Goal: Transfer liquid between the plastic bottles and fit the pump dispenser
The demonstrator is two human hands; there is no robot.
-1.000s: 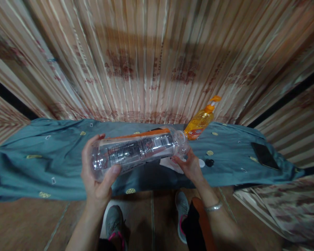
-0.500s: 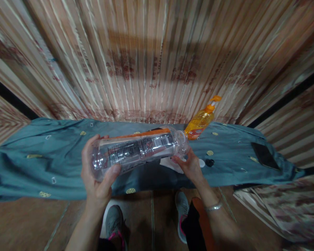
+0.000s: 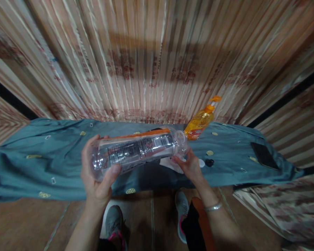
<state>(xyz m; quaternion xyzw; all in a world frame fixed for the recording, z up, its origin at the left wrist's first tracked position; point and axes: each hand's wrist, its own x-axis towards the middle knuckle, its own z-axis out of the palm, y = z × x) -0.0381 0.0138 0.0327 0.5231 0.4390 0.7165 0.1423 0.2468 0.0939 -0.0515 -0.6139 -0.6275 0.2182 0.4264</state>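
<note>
A large clear plastic bottle (image 3: pixel 141 150) with a printed label and an orange band lies sideways in the air between my hands. My left hand (image 3: pixel 96 174) wraps round its base end, thumb across the near side. At the neck end, my right hand (image 3: pixel 189 164) grips the bottle with thumb and fingers; part of those fingers is hidden behind the plastic. Below the neck, a white cloth or tissue (image 3: pixel 171 165) rests on the table. Close to my right hand lie a small white disc (image 3: pixel 201 163) and a small black object (image 3: pixel 209 162).
An orange pump bottle (image 3: pixel 200 122) of yellow liquid stands at the back, just beyond the bottle's neck. A dark flat phone-like object (image 3: pixel 264 155) lies at the right on the green tablecloth (image 3: pixel 65 157). Pleated curtains (image 3: pixel 151 69) hang behind the table.
</note>
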